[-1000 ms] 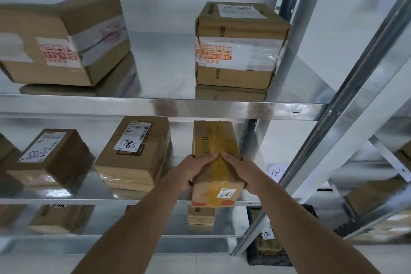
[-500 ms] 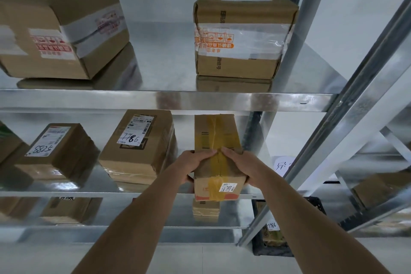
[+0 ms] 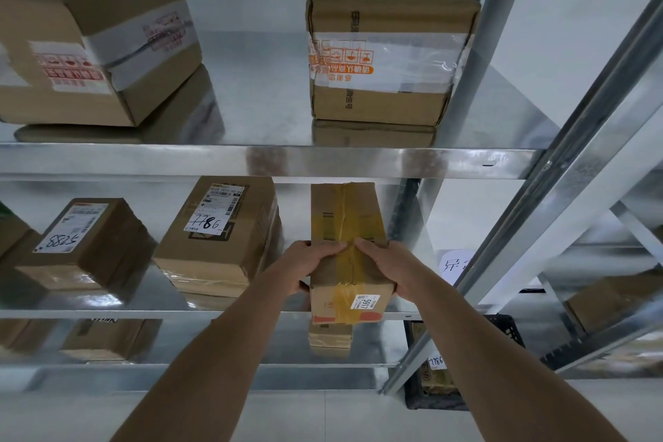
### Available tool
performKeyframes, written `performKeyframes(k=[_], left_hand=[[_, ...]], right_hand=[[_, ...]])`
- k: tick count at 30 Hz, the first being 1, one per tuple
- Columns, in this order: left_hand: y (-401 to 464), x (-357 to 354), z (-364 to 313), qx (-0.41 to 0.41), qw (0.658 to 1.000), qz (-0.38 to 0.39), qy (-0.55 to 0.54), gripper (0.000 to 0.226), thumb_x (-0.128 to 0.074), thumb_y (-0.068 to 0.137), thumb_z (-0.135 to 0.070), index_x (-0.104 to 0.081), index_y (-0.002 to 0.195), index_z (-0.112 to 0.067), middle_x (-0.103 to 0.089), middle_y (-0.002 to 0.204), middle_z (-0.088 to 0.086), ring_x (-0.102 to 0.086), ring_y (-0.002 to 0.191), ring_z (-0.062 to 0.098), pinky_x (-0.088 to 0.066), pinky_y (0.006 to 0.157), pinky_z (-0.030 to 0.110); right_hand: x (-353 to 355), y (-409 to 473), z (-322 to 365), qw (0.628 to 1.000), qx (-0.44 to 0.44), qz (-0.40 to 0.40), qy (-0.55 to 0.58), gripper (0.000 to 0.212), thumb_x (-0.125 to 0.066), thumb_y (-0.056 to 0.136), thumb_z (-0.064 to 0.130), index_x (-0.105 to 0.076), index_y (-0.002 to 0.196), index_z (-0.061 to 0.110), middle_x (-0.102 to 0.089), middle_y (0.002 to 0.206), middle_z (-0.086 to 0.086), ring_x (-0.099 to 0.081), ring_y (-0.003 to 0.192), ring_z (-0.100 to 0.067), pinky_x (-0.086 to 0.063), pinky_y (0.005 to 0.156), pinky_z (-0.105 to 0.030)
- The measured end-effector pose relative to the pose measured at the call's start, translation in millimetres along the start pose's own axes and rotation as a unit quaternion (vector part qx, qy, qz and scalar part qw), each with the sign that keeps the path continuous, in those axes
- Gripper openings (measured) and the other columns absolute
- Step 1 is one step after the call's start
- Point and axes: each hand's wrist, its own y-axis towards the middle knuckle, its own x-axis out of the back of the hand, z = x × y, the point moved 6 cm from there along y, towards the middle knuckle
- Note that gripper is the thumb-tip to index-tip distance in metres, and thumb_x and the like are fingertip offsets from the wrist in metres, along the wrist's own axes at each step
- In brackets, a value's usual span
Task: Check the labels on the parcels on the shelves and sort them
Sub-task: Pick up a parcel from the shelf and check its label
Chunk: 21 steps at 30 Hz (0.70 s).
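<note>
— So, what are we holding?
— Both hands grip the parcel (image 3: pixel 346 255) on the middle shelf (image 3: pixel 107 312). Our left hand (image 3: pixel 311 267) wraps its left side, fingers curled over the top; our right hand (image 3: pixel 385 265) does the same on the right.
— Fingertips touching?
— Nearly, over the yellow tape (image 3: pixel 349 244).
— Where does the parcel sit?
— At the shelf's front edge, its near end overhanging, label (image 3: pixel 364 304) reading 5917. Beside it stands the 7786 box (image 3: pixel 219 237).
</note>
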Motion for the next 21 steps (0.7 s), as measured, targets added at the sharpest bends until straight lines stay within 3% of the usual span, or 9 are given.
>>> performKeyframes(k=[7, 11, 13, 15, 17, 19, 21], left_hand=[[-8, -1, 1, -0.018, 1.0, -0.009, -0.001, 0.087, -0.078, 0.072, -0.067, -0.047, 0.14, -0.022, -0.063, 0.131, 0.006, -0.061, 0.118, 0.033, -0.05, 0.103, 0.058], [-12, 3, 2, -0.018, 0.999, -0.014, -0.031, 0.081, -0.069, 0.079, -0.072, -0.047, 0.138, -0.022, -0.06, 0.136, 0.005, -0.058, 0.124, 0.034, -0.048, 0.105, 0.059], [-12, 11, 4, -0.015, 0.998, -0.017, -0.06, 0.074, -0.067, 0.083, -0.069, -0.051, 0.136, -0.019, -0.064, 0.131, 0.007, -0.061, 0.12, 0.035, -0.05, 0.103, 0.058], [-10, 19, 9, -0.009, 0.994, -0.012, -0.106, 0.07, -0.067, 0.086, -0.063, -0.055, 0.137, -0.017, -0.067, 0.126, 0.01, -0.064, 0.115, 0.035, -0.053, 0.101, 0.055], [-9, 26, 18, -0.002, 0.988, -0.009, -0.154, 0.059, -0.066, 0.092, -0.053, -0.056, 0.137, -0.017, -0.067, 0.125, 0.011, -0.063, 0.114, 0.035, -0.057, 0.092, 0.051], [-13, 27, 23, -0.015, 0.98, -0.004, -0.198, 0.05, -0.063, 0.098, -0.04, -0.055, 0.141, -0.017, -0.064, 0.13, 0.011, -0.06, 0.118, 0.033, -0.057, 0.079, 0.044], [-16, 26, 24, -0.044, 0.979, -0.012, -0.201, 0.048, -0.058, 0.102, -0.032, -0.048, 0.148, -0.022, -0.058, 0.139, 0.007, -0.055, 0.126, 0.032, -0.055, 0.083, 0.043]], right_hand=[[-4, -14, 3, 1.0, 0.016, 0.014, -0.004, 0.048, -0.054, 0.094, 0.064, -0.041, 0.125, 0.029, -0.062, 0.118, 0.001, -0.066, 0.1, -0.026, -0.055, 0.099, -0.046], [-6, -21, 5, 1.0, -0.001, 0.015, 0.025, 0.062, -0.047, 0.091, 0.074, -0.044, 0.133, 0.028, -0.063, 0.126, 0.0, -0.066, 0.105, -0.028, -0.054, 0.101, -0.049], [-9, -27, 5, 0.993, 0.003, 0.073, 0.094, 0.054, -0.034, 0.097, 0.07, -0.051, 0.125, 0.027, -0.069, 0.121, -0.001, -0.072, 0.096, -0.024, -0.061, 0.088, -0.041], [-4, -32, 2, 0.987, 0.014, 0.084, 0.133, 0.051, -0.025, 0.104, 0.061, -0.057, 0.117, 0.023, -0.073, 0.1, -0.001, -0.074, 0.08, -0.02, -0.06, 0.066, -0.032], [5, -34, -4, 0.994, 0.004, 0.042, 0.099, 0.048, -0.031, 0.102, 0.064, -0.057, 0.119, 0.028, -0.068, 0.1, -0.001, -0.07, 0.082, -0.021, -0.059, 0.07, -0.036], [11, -32, -5, 1.0, 0.011, 0.014, 0.024, 0.037, -0.039, 0.099, 0.063, -0.053, 0.113, 0.033, -0.068, 0.098, 0.002, -0.071, 0.075, -0.016, -0.06, 0.065, -0.031], [18, -31, -8, 1.0, 0.002, -0.008, -0.007, 0.034, -0.048, 0.097, 0.061, -0.048, 0.101, 0.028, -0.066, 0.09, 0.003, -0.069, 0.068, -0.013, -0.053, 0.055, -0.023]])
